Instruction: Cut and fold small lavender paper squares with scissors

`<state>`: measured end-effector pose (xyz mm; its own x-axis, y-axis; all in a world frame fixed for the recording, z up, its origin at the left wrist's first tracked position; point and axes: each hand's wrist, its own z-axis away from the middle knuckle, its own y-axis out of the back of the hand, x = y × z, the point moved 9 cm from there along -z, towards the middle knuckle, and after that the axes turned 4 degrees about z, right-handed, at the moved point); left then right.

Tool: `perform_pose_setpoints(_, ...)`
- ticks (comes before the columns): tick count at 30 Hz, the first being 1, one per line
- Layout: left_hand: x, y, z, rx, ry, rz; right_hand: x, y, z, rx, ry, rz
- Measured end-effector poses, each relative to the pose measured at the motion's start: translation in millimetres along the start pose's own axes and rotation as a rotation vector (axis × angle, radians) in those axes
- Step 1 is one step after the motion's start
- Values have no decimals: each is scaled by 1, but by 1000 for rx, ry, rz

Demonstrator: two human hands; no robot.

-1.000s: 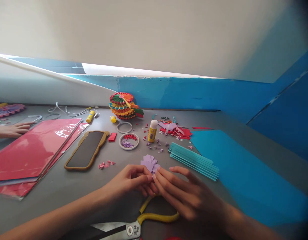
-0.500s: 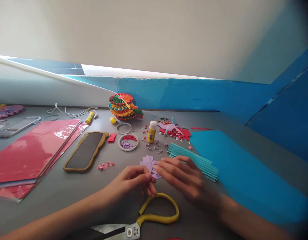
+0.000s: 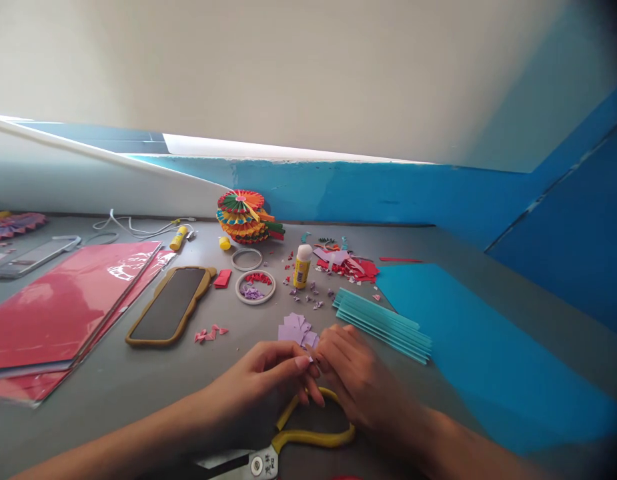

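My left hand (image 3: 268,383) and my right hand (image 3: 358,380) meet fingertip to fingertip just above the grey table, pinching a tiny pale scrap I can barely make out. Both hands have curled, closed fingers. Right behind them lies a small pile of lilac paper squares (image 3: 295,329). Yellow-handled scissors (image 3: 298,437) lie under my wrists, partly hidden.
Folded teal strips (image 3: 383,325) and a blue sheet (image 3: 483,347) lie at right. A phone in a tan case (image 3: 171,303), red paper in plastic (image 3: 63,307), a ring dish of scraps (image 3: 255,287), a glue bottle (image 3: 302,265) and stacked paper fans (image 3: 244,217) stand beyond.
My right hand reached out to the lilac pile and came back to my left hand. Another person's hand at the far left has gone from view.
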<state>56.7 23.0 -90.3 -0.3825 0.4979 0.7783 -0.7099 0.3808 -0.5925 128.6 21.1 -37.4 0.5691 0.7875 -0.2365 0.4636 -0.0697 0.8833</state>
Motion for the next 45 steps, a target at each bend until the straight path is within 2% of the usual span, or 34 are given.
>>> perform_pose_setpoints(6, -3, 0, 0, -34, 23, -101, -3, -5, 2, -21, 85, 32)
perform_pose_setpoints(15, -7, -5, 3, -42, 56, -176, -7, -4, 2, -35, 104, 74)
perform_pose_setpoints(17, -7, -3, 2, -12, 58, -138, -3, -2, 0, -69, 6, -62)
perform_pose_setpoints(20, -6, -3, 2, 2, 44, -97, 9, -4, 1, -119, -262, -404)
perform_pose_setpoints(22, -6, -4, 2, -14, 28, -106, 12, -5, 4, -96, -372, -543)
perform_pose_setpoints(27, -3, -9, 4, -81, -13, -159, 14, -8, 13, 8, -439, -563)
perform_pose_setpoints(32, -5, -9, 5, -78, 5, -161, 11, -6, 11, -32, -400, -528)
perform_pose_setpoints(36, -4, -5, 5, -47, -6, -194, 5, -6, 4, -117, -288, -425)
perform_pose_setpoints(42, 0, -6, 5, -46, -25, -267, 2, -8, 4, -100, -181, -381)
perform_pose_setpoints(45, -2, -9, 6, -84, -8, -214, 3, -6, 4, -69, -154, -391)
